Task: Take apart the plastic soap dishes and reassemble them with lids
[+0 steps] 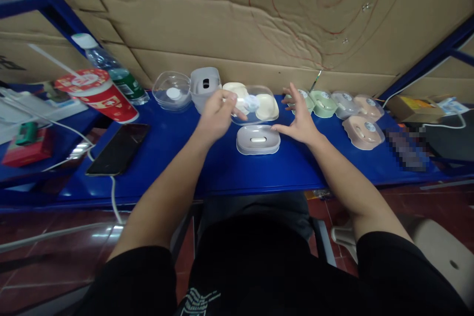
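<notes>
My left hand grips the left edge of a clear plastic lid and holds it tilted above the blue shelf. Just below it a grey soap dish base rests on the shelf. My right hand hovers with fingers spread, its thumb beside the right edge of the grey base, holding nothing. Cream dish parts lie behind the lid.
The blue shelf carries a black phone on a white cable, a red paper cup, a water bottle, a clear lid, a grey box, and green, grey and pink soap dishes. Cardboard lines the back.
</notes>
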Demonstrator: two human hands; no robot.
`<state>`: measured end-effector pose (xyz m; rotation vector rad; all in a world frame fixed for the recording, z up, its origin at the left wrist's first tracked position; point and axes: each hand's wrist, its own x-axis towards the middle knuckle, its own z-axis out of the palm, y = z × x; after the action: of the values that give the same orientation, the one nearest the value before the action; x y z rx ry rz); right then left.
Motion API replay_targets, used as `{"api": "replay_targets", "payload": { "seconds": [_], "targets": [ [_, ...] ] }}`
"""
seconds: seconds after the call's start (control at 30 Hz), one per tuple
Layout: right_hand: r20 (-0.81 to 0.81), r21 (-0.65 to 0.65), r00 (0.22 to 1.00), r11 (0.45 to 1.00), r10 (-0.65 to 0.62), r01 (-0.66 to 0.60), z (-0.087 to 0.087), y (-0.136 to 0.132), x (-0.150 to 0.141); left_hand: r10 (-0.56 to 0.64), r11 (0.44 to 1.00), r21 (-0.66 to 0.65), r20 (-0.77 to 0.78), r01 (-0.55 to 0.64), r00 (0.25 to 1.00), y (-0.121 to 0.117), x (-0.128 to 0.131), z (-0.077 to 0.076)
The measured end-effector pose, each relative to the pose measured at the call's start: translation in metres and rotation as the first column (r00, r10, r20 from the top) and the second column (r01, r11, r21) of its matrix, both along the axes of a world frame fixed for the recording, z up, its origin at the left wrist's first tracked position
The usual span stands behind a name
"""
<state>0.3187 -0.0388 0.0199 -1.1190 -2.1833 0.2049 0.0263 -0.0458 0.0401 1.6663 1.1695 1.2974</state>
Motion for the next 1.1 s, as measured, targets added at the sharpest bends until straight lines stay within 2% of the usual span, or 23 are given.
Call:
{"api": "replay_targets", "payload": {
  "seconds": [0.07,0.13,0.3,0.4,0.5,0.6,0.7,0.77,0.93,1.1],
  "targets": [
    [0.033,0.011,0.997,0.998,0.064,-0.065,0.002,-0.002,0.001,-0.120,0.980,-0.159,-0.015,0.116,0.993,-0.005,0.011,-0.003],
    [0.056,-0.003,0.990,0.991,0.133,-0.133,0.002,-0.005,0.000,-0.182,0.947,-0.272,-0.009,0.173,0.983,-0.008,0.013,-0.003],
    [0.071,-0.030,0.975,0.977,0.211,-0.210,0.002,-0.009,-0.002,-0.231,0.900,-0.377,0.013,0.219,0.973,-0.008,0.009,-0.001],
    [0.115,-0.110,0.958,0.962,0.262,-0.249,0.003,-0.011,-0.003,-0.295,0.872,-0.410,-0.006,0.266,0.956,-0.009,0.011,-0.004],
    [0.167,-0.171,0.942,0.950,0.290,-0.262,0.005,-0.013,-0.005,-0.306,0.885,-0.389,-0.068,0.257,0.950,-0.011,0.013,-0.007],
    [0.198,-0.174,0.934,0.949,0.297,-0.265,0.004,-0.013,-0.006,-0.233,0.943,-0.294,-0.252,0.155,0.939,-0.013,0.012,-0.008],
    [0.229,-0.209,0.922,0.941,0.311,-0.265,-0.001,-0.011,-0.008,-0.106,0.986,-0.166,-0.526,0.021,0.844,-0.013,0.009,-0.006],
    [0.248,-0.239,0.913,0.933,0.325,-0.267,-0.007,-0.009,-0.012,-0.065,0.991,-0.130,-0.629,-0.022,0.775,-0.013,0.007,-0.005],
    [0.244,-0.245,0.922,0.939,0.299,-0.239,-0.020,-0.005,-0.021,-0.026,0.989,-0.124,-0.704,-0.086,0.710,-0.014,0.007,-0.005],
    [0.198,-0.192,0.948,0.959,0.248,-0.211,-0.018,-0.006,-0.020,0.064,0.993,-0.030,-0.681,-0.114,0.730,-0.015,0.003,-0.003]
  ]
}}
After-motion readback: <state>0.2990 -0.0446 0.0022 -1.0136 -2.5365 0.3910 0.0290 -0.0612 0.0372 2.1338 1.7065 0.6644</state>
